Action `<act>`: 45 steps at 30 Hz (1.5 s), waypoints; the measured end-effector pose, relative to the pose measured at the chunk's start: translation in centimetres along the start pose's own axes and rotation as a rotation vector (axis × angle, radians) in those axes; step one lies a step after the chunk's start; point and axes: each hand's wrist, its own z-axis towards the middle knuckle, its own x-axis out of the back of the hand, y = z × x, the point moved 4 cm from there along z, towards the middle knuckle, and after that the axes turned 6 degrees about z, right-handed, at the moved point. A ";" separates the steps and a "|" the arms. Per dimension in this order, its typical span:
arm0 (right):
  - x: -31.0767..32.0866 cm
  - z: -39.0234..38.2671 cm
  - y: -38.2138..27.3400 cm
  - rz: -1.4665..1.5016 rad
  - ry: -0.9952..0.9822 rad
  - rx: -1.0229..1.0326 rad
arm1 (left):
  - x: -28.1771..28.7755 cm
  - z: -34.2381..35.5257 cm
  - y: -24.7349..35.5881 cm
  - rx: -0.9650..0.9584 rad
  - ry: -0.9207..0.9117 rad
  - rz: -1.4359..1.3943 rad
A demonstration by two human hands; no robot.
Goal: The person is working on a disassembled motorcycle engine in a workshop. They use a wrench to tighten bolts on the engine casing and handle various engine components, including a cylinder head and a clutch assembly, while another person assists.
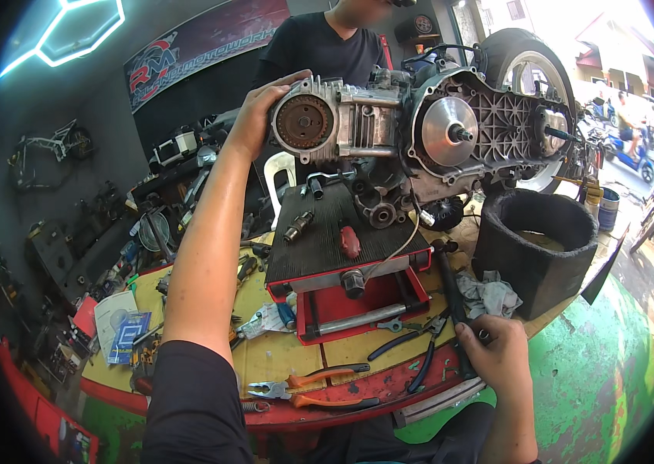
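Observation:
My left hand (259,116) grips the outer end of a scooter engine (373,124), its fingers over the top of the cylinder head (279,99) beside a round toothed sprocket (303,122). At the lower right my right hand (501,352) is closed. A small dark hollow round piece (484,334), like a socket end, shows between its thumb and forefinger. The thumb overlaps a long black-handled tool, probably a hammer (449,286). A metal pulley disc (448,131) sits in the open engine casing. Under the engine, a red-handled tool (349,241) lies on a black ribbed platform (315,259).
Orange-handled pliers (327,373) and black-handled pliers (420,348) lie on the yellow bench (280,357). A red drawer (303,313) stands open. To the right are a black container (536,271), a crumpled rag (491,294) and a wheel (543,69). Someone (319,46) stands behind the engine.

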 end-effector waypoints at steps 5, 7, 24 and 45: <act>0.0 -0.1 0.1 0.005 0.009 0.005 | -0.1 0.1 0.0 -0.011 0.001 -0.008; 0.0 -0.1 0.2 -0.004 -0.005 -0.002 | -0.1 0.1 0.0 -0.002 -0.007 -0.018; 0.1 -0.1 0.0 0.019 0.002 -0.001 | -0.4 -0.2 0.3 0.004 0.005 -0.013; 0.2 -0.2 0.3 0.025 -0.046 0.007 | -1.2 -0.6 -0.1 -0.040 0.137 -0.095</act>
